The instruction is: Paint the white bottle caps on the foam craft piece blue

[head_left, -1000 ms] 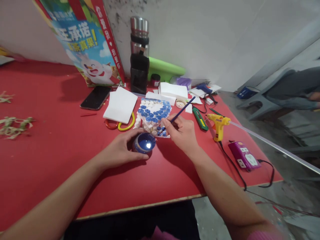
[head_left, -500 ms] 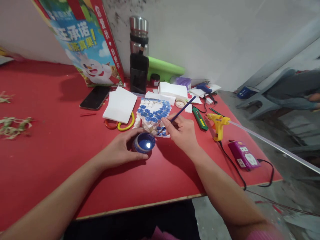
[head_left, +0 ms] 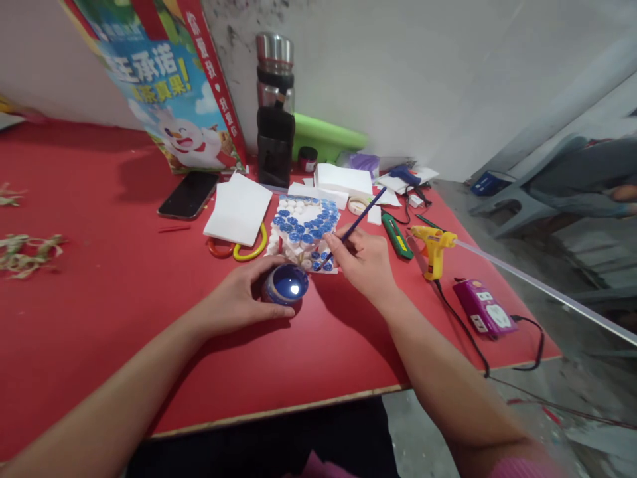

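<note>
My left hand (head_left: 253,295) is wrapped round a small round jar of blue paint (head_left: 287,285), tilted so that the blue inside shows. In my right hand (head_left: 361,259) a thin paintbrush (head_left: 363,218) is pinched between thumb and fingers, its dark blue handle slanting up to the right. The brush tip points down at the lower right part of a craft piece (head_left: 306,229) covered with rounded lumps, some painted blue and others white. Whether the tip touches a lump, I cannot tell. The jar hides part of the piece's near edge.
Left of the piece, white sheets (head_left: 239,209) lie over scissors (head_left: 251,245), beside a phone (head_left: 188,194). A steel bottle (head_left: 275,56) and a printed bag (head_left: 174,86) stand behind. On the right are a green cutter (head_left: 397,237), a yellow glue gun (head_left: 434,251) and a purple power socket (head_left: 485,309).
The upper end of the brush has dipped slightly and shifted a little left as my right hand moved slightly. The left hand and the jar stay nearly in place.
</note>
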`<action>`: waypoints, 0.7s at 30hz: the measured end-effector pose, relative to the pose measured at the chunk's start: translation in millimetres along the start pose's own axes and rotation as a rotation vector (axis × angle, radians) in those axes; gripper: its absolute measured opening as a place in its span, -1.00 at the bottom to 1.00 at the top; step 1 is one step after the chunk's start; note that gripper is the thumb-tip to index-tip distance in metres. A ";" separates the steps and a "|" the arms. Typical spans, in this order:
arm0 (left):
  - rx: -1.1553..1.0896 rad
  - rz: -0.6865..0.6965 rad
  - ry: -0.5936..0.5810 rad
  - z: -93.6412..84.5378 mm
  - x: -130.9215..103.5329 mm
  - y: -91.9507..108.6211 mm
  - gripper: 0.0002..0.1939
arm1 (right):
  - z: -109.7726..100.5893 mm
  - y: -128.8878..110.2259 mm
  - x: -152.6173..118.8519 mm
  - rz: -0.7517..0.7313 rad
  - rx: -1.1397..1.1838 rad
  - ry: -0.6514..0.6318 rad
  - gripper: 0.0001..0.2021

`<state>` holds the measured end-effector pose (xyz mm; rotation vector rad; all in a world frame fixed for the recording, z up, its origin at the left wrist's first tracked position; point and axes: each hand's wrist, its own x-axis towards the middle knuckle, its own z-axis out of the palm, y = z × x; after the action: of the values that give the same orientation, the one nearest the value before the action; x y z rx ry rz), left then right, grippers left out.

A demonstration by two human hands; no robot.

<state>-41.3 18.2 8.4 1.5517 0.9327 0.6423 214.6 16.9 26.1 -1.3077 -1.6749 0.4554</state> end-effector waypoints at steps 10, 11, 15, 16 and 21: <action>0.021 0.012 -0.007 -0.7 0.3 -1.1 -0.20 | -1.2 2.1 0.8 -0.016 0.015 -0.014 -0.59; 0.025 0.010 -0.009 -0.7 0.4 -1.3 -0.20 | -1.0 3.2 1.1 -0.025 0.010 -0.013 -0.59; 0.038 0.014 -0.004 -1.1 0.8 -2.4 -0.22 | -3.6 5.8 3.1 -0.049 -0.008 0.030 -0.61; 0.039 0.018 -0.003 -1.2 0.8 -2.8 -0.22 | -4.6 5.8 3.7 -0.050 -0.012 0.049 -0.61; 0.037 0.011 0.009 -1.2 0.5 -4.3 -0.21 | -5.8 4.6 3.9 -0.022 0.045 0.071 -0.58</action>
<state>-42.8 19.4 4.3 1.5890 0.9483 0.6438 222.0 20.7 27.2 -1.2574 -1.6104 0.4262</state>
